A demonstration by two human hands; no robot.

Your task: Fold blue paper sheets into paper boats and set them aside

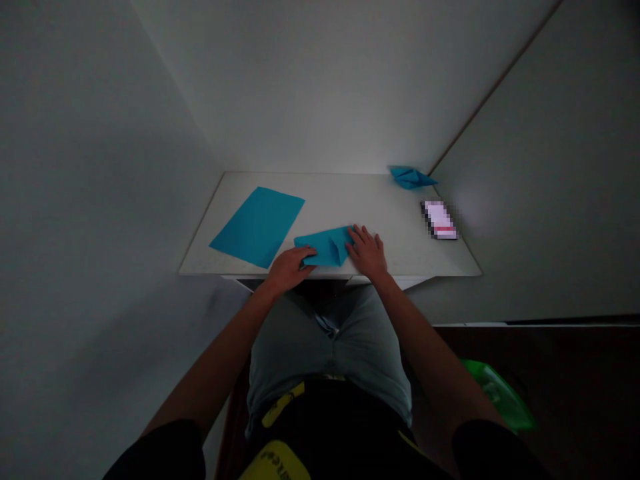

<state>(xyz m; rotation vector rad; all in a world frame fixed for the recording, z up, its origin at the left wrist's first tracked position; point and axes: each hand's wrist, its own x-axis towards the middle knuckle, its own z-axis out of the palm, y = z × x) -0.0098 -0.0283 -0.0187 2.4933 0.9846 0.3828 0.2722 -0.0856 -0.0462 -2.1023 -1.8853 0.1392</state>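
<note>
A folded sheet of blue paper [320, 247] lies near the front edge of the white table, with one flap standing up a little on its right part. At its left end is my left hand [290, 268], fingers over the top and thumb at the near edge, closed on the paper. My right hand [369, 253] rests flat with fingers spread, its fingertips touching the paper's right end. To the left lies a flat, unfolded blue sheet [259, 227], apart from my left hand.
A folded blue paper shape [411, 178] sits at the table's back right corner. In front of it, by the right edge, lies a phone [440, 220] with a lit, blurred screen. Walls border the white table [345, 193]. A green plastic object [500, 393] is on the floor at right.
</note>
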